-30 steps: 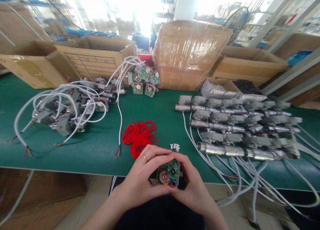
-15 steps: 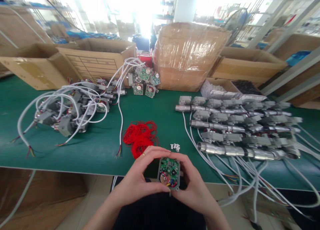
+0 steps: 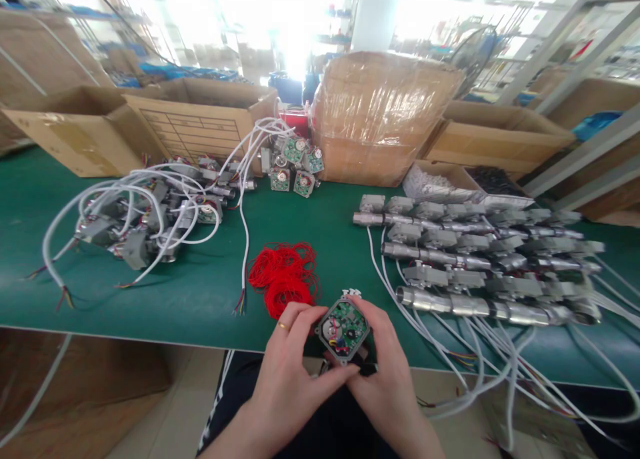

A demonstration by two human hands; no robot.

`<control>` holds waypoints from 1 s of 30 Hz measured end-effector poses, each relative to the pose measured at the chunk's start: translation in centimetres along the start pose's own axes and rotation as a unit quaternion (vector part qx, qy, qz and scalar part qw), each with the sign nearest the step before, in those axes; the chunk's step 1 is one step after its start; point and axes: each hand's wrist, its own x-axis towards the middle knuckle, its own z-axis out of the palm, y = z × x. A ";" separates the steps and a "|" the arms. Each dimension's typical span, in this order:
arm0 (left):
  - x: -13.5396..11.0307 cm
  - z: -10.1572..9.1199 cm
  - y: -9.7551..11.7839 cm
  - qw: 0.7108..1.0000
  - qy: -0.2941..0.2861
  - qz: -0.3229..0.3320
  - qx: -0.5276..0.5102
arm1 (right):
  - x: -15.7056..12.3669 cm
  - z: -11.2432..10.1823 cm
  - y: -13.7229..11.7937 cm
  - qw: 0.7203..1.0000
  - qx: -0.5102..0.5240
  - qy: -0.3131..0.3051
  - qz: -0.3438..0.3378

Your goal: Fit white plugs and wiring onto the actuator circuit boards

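Observation:
Between my two hands, just over the table's front edge, is a grey housing with an exposed green circuit board (image 3: 345,330), turned at a slant. Short red, yellow and blue wires lie on one side of the board. My left hand (image 3: 295,359) grips the housing's left and lower side, a ring on one finger. Along the right side, my right hand (image 3: 387,352) is closed round it. Small white plastic pieces (image 3: 351,292) lie just beyond the housing. A heap of red rings (image 3: 285,279) sits to the left, past my left hand.
Rows of metal pipe fittings with grey boxes (image 3: 450,276) fill the right, their white cables (image 3: 495,366) hanging over the edge. More cabled units (image 3: 135,226) are piled left. Several open circuit-board housings (image 3: 295,166) stand at the back, beside a wrapped carton (image 3: 380,119).
The housing has been rotated in my hands, from nearly upright to slanted. My left hand has shifted rightward, its fingers drawn in. The view has moved slightly.

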 end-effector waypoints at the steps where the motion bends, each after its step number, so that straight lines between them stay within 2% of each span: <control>1: 0.1 -0.1 0.0 1.000 -0.001 0.007 -0.006 | 0.1 -0.4 0.0 1.000 -0.007 -0.017 -0.004; 5: 1.0 -1.1 -0.3 0.997 -0.051 0.020 -0.061 | 0.8 -2.7 0.1 0.987 0.057 -0.132 0.067; 8: 1.2 -1.5 -0.7 0.986 -0.089 -0.032 -0.141 | 1.4 -3.6 0.5 0.972 0.128 -0.157 0.115; 10: 0.8 -1.1 -0.8 0.978 -0.071 -0.075 -0.179 | 1.3 -3.1 0.6 0.978 0.134 -0.120 0.106; 12: 0.1 -0.3 -0.6 0.982 -0.043 -0.090 -0.158 | 0.9 -1.8 0.4 0.990 0.109 -0.047 0.081; 16: -0.6 1.6 0.5 0.995 0.019 -0.056 -0.074 | -0.7 1.1 -0.2 0.991 0.055 0.118 0.043; 19: -0.1 2.1 0.8 0.997 0.036 -0.034 -0.066 | -1.4 1.7 -0.4 0.987 0.012 0.160 0.004; 22: 0.8 1.1 0.4 0.995 -0.031 0.011 -0.090 | -1.4 0.5 -0.4 0.993 0.013 0.118 -0.007; 27: 2.1 -1.3 0.0 0.961 -0.209 0.079 -0.165 | -0.8 -2.6 -0.1 0.995 0.067 -0.063 0.028; 30: 2.2 -1.6 0.0 0.954 -0.239 0.086 -0.159 | -0.9 -3.1 0.3 0.991 0.078 -0.095 0.043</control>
